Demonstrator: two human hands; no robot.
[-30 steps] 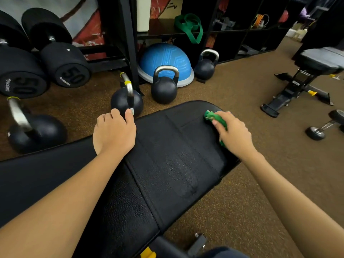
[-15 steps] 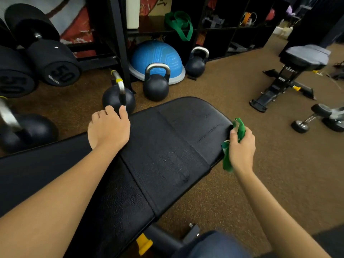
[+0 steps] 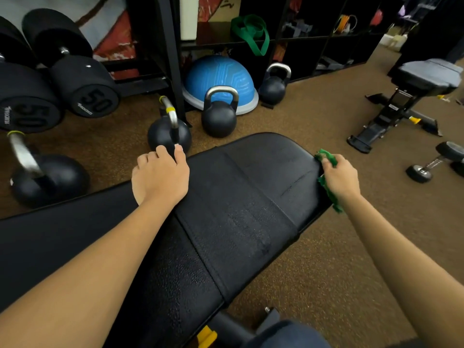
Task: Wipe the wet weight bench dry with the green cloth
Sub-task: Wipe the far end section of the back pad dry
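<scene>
Gym floor: right hand [image 3: 339, 177] clutches crumpled green cloth [image 3: 327, 156] at padded black weight bench [image 3: 246, 197] edge (left hand [image 3: 160, 175] flat, bracing); droplets mid-pad likely need the next pass.

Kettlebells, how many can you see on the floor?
4. One far left, one above the left hand, one before the blue dome, one right of the dome. The bench could hide more.

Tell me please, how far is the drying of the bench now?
Partly done. The far end of the weight bench looks matte and mostly dry. In hand: the right hand grips the green cloth at the pad's right edge, while the left hand rests on the far edge. Left: fine droplets show on the middle of the pad and on the section nearer the camera.
</scene>
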